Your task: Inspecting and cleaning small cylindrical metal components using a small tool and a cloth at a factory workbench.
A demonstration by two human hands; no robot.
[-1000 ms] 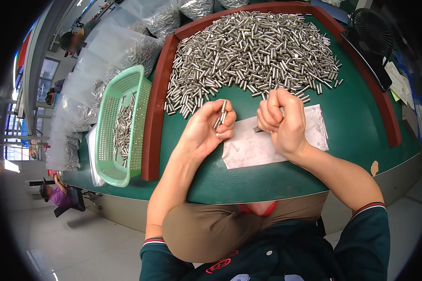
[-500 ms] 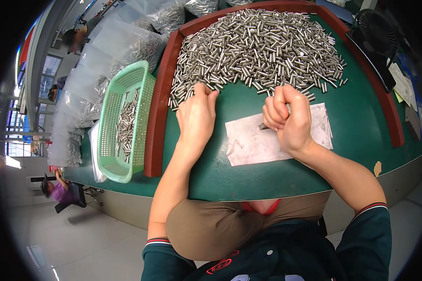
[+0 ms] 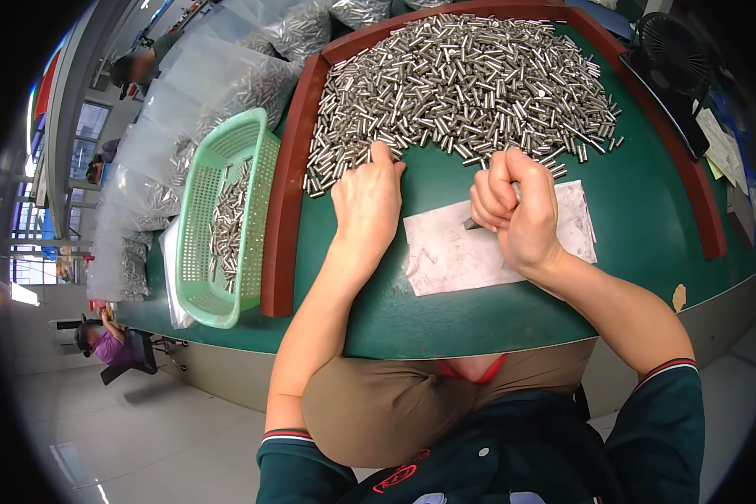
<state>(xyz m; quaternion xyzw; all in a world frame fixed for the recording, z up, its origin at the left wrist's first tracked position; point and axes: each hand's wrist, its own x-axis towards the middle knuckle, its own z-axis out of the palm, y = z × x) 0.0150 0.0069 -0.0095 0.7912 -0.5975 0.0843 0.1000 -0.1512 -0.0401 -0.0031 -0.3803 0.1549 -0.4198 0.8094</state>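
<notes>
"Fingers [image 3: 489,204] of the right hand [image 3: 531,220]?"
"Curled tight around a grey piece [image 3: 470,224], mostly hidden, above the pale cloth [image 3: 449,262]."
"The left hand [image 3: 368,200]?"
"Fingertips hidden at the near-left edge of the metal pins [image 3: 462,84]; open or gripping, I can't tell."

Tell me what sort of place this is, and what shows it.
Probably a factory workshop: a large heap of small metal cylinders lies on a green worktable, clear plastic bags of similar pieces stand alongside, and another person sits farther back.
</notes>
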